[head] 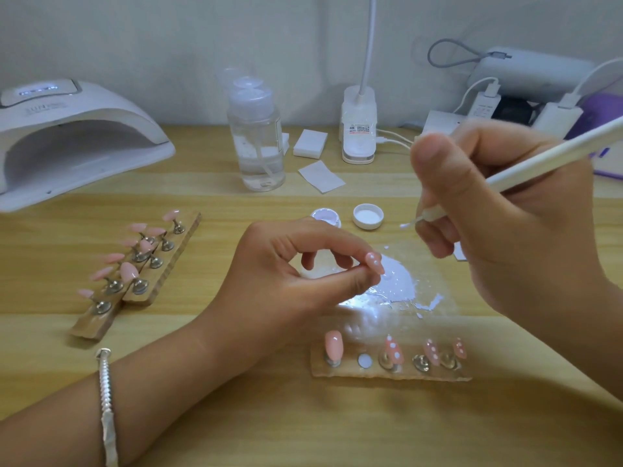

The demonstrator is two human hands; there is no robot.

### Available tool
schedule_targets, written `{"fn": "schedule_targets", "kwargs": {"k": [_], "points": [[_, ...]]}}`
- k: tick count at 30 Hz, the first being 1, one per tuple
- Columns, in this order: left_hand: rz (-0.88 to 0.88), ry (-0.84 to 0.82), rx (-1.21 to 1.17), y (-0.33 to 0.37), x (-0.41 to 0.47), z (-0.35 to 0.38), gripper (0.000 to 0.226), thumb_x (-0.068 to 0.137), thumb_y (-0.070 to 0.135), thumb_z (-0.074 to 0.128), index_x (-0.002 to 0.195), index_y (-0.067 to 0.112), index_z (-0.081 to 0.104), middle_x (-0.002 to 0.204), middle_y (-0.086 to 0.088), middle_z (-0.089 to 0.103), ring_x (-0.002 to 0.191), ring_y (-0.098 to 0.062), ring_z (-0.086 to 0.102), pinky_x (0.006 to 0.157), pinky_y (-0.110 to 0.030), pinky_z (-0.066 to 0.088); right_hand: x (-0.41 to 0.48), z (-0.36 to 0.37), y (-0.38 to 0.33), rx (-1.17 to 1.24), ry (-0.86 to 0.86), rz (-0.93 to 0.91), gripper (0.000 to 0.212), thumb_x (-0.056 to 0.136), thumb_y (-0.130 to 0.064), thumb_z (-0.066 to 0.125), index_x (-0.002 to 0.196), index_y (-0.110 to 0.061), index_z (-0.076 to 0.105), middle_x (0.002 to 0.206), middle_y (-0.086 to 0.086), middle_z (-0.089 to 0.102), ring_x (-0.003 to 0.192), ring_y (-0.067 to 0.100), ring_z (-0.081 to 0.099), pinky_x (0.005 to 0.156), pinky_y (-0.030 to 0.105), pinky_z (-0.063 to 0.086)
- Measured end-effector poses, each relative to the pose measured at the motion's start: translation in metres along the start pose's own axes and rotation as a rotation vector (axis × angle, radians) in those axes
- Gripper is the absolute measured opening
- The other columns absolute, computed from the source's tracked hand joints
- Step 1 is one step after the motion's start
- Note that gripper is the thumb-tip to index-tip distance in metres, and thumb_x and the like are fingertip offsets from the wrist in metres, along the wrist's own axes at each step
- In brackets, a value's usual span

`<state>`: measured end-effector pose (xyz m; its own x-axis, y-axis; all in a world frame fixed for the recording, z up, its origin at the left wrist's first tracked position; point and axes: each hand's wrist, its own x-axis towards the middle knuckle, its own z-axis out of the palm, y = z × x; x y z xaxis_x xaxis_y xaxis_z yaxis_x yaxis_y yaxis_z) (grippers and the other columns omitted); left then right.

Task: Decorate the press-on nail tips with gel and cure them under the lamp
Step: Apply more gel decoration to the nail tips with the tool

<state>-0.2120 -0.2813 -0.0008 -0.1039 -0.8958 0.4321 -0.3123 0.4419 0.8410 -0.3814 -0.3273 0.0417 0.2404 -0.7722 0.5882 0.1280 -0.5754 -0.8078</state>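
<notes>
With the left hand [286,274] pinching the nail tip [375,263] steady, the right hand [505,224] gripping the pen [546,156] should dab softly.

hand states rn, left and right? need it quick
Left hand: pinching a pink nail tip with white dots.
Right hand: gripping the white dotting tool.

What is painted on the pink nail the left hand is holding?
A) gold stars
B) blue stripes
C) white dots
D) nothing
C: the pink nail tip pinched by the left hand has white dots on it, and the right hand holds a white dotting tool.
</notes>
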Motion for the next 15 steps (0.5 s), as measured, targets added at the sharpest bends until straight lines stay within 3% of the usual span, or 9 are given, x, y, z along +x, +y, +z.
{"fn": "schedule_targets", "kwargs": {"k": [4, 8, 15], "points": [[0.002, 0.005, -0.007, 0.001, 0.0, 0.0, 0.008, 0.075, 0.012, 0.081, 0.076, 0.019, 0.077, 0.075, 0.006, 0.075, 0.065, -0.007, 0.058, 0.063, -0.02, 0.038, -0.007, 0.001, 0.004, -0.008, -0.071, 0.03, 0.038, 0.09, -0.027, 0.064, 0.056, -0.017, 0.05, 0.043, -0.009, 0.052, 0.036, 0.025, 0.051, 0.04, 0.026, 0.041], [0.012, 0.001, -0.01, 0.002, 0.0, 0.0, 0.005, 0.075, 0.012, 0.081, 0.077, 0.016, 0.077, 0.074, 0.005, 0.075, 0.062, -0.002, 0.056, 0.063, -0.019, 0.037, -0.012, 0.002, 0.007, -0.024, -0.116, 0.033, 0.036, 0.09, -0.024, 0.064, 0.059, -0.012, 0.052, 0.048, -0.006, 0.058, 0.04, 0.014, 0.058, 0.042, 0.021, 0.043], [0.009, 0.004, -0.021, 0.001, 0.0, 0.0, 0.007, 0.076, 0.014, 0.082, 0.077, 0.02, 0.077, 0.076, 0.002, 0.076, 0.066, -0.015, 0.06, 0.062, -0.025, 0.038, -0.013, 0.002, 0.007, -0.057, -0.153, 0.017, 0.033, 0.092, -0.019, 0.061, 0.062, -0.007, 0.054, 0.053, -0.002, 0.063, 0.046, 0.004, 0.062, 0.047, 0.013, 0.044]]}}
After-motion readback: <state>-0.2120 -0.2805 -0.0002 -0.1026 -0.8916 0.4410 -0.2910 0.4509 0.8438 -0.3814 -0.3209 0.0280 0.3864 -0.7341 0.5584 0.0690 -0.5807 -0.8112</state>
